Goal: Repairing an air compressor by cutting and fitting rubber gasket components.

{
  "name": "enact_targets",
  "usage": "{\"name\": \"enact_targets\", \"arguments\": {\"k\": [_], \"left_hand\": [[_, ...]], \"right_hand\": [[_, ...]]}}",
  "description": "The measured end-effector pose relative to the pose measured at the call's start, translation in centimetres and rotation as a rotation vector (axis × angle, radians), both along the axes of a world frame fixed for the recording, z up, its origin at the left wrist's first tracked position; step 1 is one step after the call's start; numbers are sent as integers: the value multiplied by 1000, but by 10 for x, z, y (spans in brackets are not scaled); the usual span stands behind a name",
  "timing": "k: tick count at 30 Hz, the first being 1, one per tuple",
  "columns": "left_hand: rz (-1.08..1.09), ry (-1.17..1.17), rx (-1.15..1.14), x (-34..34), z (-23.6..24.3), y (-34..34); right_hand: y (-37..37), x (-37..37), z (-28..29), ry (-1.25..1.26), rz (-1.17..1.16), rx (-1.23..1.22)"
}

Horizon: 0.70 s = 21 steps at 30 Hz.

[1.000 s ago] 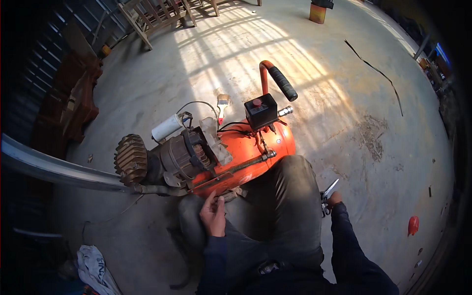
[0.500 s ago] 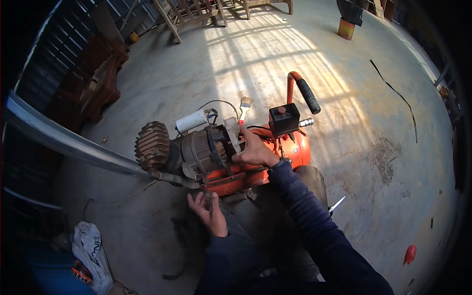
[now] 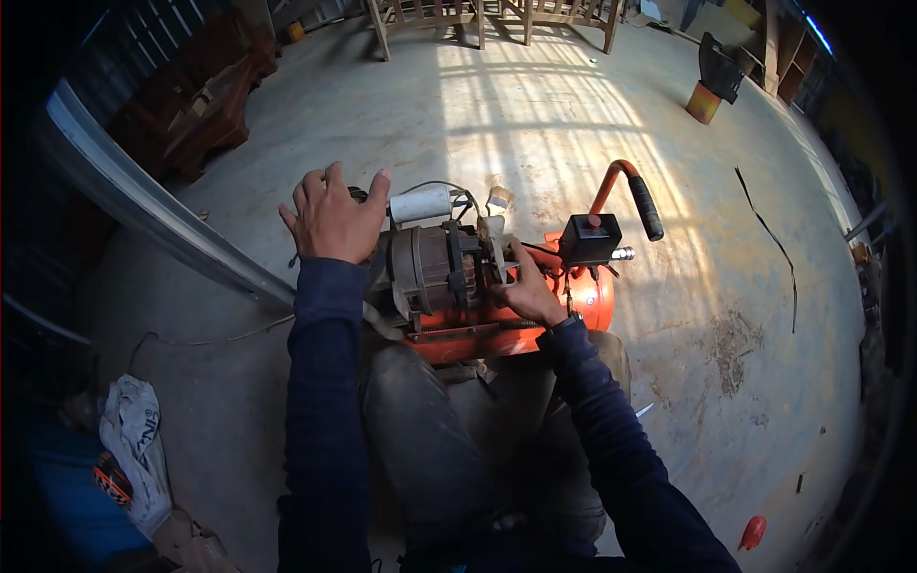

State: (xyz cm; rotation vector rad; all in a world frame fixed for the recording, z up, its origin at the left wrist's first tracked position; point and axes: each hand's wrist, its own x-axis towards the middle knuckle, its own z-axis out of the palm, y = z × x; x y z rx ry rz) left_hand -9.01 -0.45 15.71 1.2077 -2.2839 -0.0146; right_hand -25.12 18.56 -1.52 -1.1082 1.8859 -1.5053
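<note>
The left hand hangs with fingers spread and grasping nothing, over the fan end of the electric motor, which a second ago lay bare while that hand rested low by the person's knee. If it drops onto the wires by the white capacitor, it could tug one loose. The orange air compressor lies on the concrete floor against the person's legs. The right hand is clenched on the pump head, I think, though its fingertips are hidden; it was away to the right a second ago. A slip there could pinch a finger or roll the tank.
</note>
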Motion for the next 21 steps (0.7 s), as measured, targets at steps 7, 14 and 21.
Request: {"name": "enact_targets", "arguments": {"k": [7, 14, 21], "left_hand": [[13, -53, 181, 4, 7, 0], [-6, -15, 265, 3, 14, -6], [-120, -54, 208, 1, 17, -22]], "right_hand": [[5, -11, 28, -35, 246, -30], [-18, 28, 25, -326, -136, -33], [-29, 46, 23, -374, -329, -12]]}}
